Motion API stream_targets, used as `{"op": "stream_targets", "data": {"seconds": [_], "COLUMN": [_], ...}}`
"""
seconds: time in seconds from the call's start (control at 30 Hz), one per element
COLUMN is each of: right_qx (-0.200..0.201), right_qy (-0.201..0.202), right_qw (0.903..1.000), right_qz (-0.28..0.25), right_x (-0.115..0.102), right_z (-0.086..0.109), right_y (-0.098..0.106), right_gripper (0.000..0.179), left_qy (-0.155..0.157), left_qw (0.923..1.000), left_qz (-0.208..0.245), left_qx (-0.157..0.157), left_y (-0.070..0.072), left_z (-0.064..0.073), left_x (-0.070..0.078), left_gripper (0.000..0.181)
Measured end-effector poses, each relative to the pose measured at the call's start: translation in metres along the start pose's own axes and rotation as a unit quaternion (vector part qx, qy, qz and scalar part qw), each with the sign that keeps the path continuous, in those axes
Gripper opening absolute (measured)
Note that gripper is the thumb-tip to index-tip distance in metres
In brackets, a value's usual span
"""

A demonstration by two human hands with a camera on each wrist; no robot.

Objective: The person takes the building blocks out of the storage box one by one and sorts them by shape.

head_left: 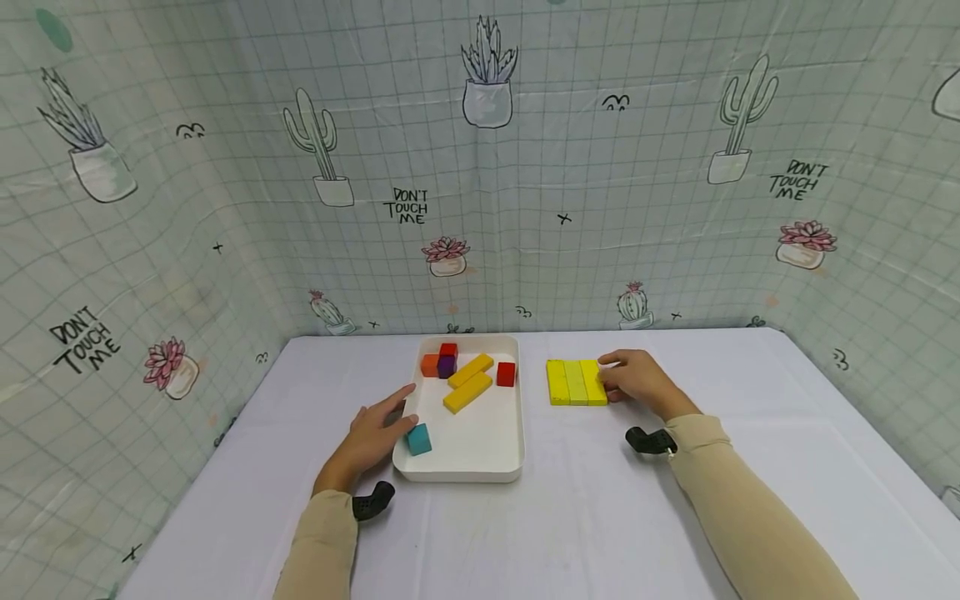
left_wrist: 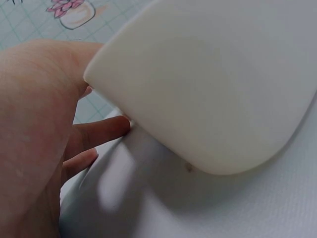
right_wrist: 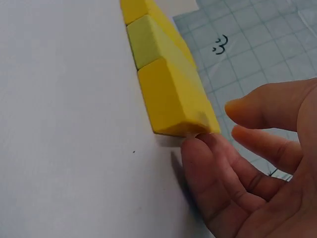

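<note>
**The left hand [head_left: 371, 435] at the tray [head_left: 480, 442], the right hand [head_left: 641, 382] at the yellow blocks [head_left: 575, 383]**

Head view: the left hand is resting, fingers relaxed, on the tray's left rim beside a teal block [head_left: 419, 440], presumably keeping the tray from sliding. The right hand, unclenched, is touching the right side of the yellow blocks, which are lying edge to edge on the tabletop [head_left: 570, 517], seemingly to form one flat slab.

Left wrist view: one fingertip is meeting the tray's outer edge; the thumb is not clearly showing.

Right wrist view: fingertips are meeting the end block's corner without gripping, perhaps to true the row.
</note>
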State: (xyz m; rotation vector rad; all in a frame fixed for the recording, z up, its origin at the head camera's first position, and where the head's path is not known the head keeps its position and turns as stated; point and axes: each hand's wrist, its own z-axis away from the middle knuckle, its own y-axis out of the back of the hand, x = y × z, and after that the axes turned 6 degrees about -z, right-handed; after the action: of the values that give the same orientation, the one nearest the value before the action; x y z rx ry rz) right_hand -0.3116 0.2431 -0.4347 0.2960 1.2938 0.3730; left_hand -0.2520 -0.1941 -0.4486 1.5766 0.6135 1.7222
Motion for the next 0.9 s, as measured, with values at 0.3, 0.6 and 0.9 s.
{"op": "stream_targets", "data": {"seconds": [0.3,0.6,0.9], "right_qx": [0.037,0.003,-0.044], "right_qy": [0.021,0.013,0.031], "right_qw": [0.9941,0.9761,0.9648], "right_qz": [-0.1,-0.217,-0.257], "right_x": [-0.006,-0.038,-0.067], "right_z": [0.006,0.009,0.015], "right_y": [0.0,-0.031,-0.064], "right_gripper": [0.045,0.045,0.038], "left_qy": [-0.011,-0.008,-0.018], "left_qw": [0.9999,0.9999,0.9997], "left_qz": [-0.007,-0.014,-0.011], "left_qx": [0.0,-0.004,-0.012], "left_y": [-0.002,0.006,0.004], "left_z": [0.0,-0.002,-0.002], "left_x": [-0.003,-0.002,-0.003], "left_gripper": [0.062,0.063,0.063]}}
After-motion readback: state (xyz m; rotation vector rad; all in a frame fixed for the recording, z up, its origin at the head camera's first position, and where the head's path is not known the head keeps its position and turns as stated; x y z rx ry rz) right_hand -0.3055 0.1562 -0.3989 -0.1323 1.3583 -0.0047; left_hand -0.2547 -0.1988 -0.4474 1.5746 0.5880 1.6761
